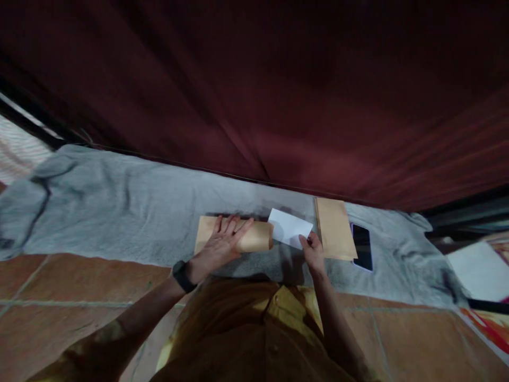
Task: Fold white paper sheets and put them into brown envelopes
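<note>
My left hand [226, 240] lies flat with its fingers spread on a brown paper envelope [258, 237], which rests on a grey cloth. At the envelope's right end its mouth stands a little raised. My right hand [313, 251] pinches the lower right corner of a white sheet of paper [288, 227]. The sheet's left end meets the envelope's mouth; whether any of it is inside I cannot tell. Just right of my right hand lies a stack of brown envelopes [337, 228].
A phone [362, 246] with a dark screen lies beside the stack, partly under it. The grey cloth [151, 212] runs left to right over a tiled floor [91, 281]. Behind it hangs a dark red curtain [254, 106]. A white object [479, 271] sits at far right.
</note>
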### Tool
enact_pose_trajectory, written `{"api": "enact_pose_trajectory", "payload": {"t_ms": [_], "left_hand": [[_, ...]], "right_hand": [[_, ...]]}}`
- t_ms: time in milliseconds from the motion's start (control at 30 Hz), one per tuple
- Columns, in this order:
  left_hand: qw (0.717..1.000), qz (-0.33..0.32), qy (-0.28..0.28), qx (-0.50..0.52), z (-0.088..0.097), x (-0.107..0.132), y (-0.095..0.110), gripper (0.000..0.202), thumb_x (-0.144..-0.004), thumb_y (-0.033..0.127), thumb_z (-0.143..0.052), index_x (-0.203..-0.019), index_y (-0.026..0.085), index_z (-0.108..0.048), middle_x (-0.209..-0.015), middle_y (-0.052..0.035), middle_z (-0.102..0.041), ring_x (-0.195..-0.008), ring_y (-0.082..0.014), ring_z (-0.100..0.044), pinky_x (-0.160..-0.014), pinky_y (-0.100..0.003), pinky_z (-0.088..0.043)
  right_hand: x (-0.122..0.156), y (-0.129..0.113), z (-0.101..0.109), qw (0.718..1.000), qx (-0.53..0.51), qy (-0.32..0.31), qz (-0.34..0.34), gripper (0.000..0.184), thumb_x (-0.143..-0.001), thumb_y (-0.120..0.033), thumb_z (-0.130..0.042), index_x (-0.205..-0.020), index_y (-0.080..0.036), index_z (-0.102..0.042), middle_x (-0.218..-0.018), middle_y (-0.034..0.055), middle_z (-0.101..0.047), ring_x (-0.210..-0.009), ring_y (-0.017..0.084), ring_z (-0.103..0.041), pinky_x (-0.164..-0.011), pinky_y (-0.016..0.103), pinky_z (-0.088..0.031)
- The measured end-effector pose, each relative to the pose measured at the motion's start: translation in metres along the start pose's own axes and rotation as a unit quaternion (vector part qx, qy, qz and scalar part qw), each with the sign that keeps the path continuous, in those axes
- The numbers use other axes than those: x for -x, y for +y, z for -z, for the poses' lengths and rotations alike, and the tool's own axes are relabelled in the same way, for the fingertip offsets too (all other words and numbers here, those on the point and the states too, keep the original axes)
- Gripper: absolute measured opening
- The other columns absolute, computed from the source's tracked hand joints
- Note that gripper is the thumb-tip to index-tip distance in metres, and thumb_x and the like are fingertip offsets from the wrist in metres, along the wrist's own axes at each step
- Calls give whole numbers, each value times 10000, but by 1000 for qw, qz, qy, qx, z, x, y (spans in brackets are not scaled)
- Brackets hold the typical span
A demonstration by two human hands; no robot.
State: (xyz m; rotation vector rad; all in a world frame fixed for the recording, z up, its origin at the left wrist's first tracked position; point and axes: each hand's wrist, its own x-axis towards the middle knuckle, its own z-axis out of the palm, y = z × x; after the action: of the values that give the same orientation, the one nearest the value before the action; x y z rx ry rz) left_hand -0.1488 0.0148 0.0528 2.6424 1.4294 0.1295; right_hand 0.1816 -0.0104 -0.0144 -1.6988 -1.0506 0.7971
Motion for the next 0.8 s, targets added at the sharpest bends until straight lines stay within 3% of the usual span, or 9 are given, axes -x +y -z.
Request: {"api": "enact_pose_trajectory", "payload": {"t_ms": [167, 300, 400, 600, 800], "left_hand": [[998, 43, 6, 41, -9, 1, -10, 1205, -715, 309, -854, -1661, 247, -109, -1560, -226, -437, -1492, -407, -375, -1219, -660, -240], [998, 40, 19, 48, -10, -1, -10, 1229, -705, 316, -857, -1665, 252, -93, -1546, -214, -447, -1479, -408, -388, -1217, -658, -253], [998, 30, 33, 45, -10, -3, -7, 1197, -721, 321, -846, -1665, 252, -115, -1554, -209, -446, -1479, -406, -388, -1226, -657, -240], [999, 11, 42, 33, -12, -6, -2, 1127, -729, 298, -838, -1656, 250, -200, -1547, -214, -465, -1481, -413, -383, -1232, -662, -213], [998, 1, 3, 59, -14, -11, -9, 1222, -684, 288, -848, -1667, 264, -122, -1581, -203, -429, -1504, -416, -347, -1230, -661, -208]], "right_hand": [[17, -8, 17, 993, -116, 37, -5, 462, -792, -580, -699, -1062, -205, -673, -966, 51, -726, -836, 210, -643, -764, 343, -522], [29, -15, 29, 988, -133, 70, -34, 424, -783, -581, -725, -956, -195, -706, -760, 5, -682, -696, 181, -598, -649, 299, -490], [33, -16, 29, 993, -107, 33, -44, 448, -749, -614, -749, -876, -186, -721, -657, -14, -629, -626, 161, -542, -595, 280, -456], [26, -14, 25, 998, -44, -21, -33, 488, -687, -680, -729, -718, -194, -702, -661, 18, -657, -637, 181, -557, -606, 299, -480], [10, -28, 39, 995, 2, -98, -11, 371, -780, -543, -639, -863, -199, -749, -793, 42, -728, -685, 201, -630, -601, 296, -516]]}}
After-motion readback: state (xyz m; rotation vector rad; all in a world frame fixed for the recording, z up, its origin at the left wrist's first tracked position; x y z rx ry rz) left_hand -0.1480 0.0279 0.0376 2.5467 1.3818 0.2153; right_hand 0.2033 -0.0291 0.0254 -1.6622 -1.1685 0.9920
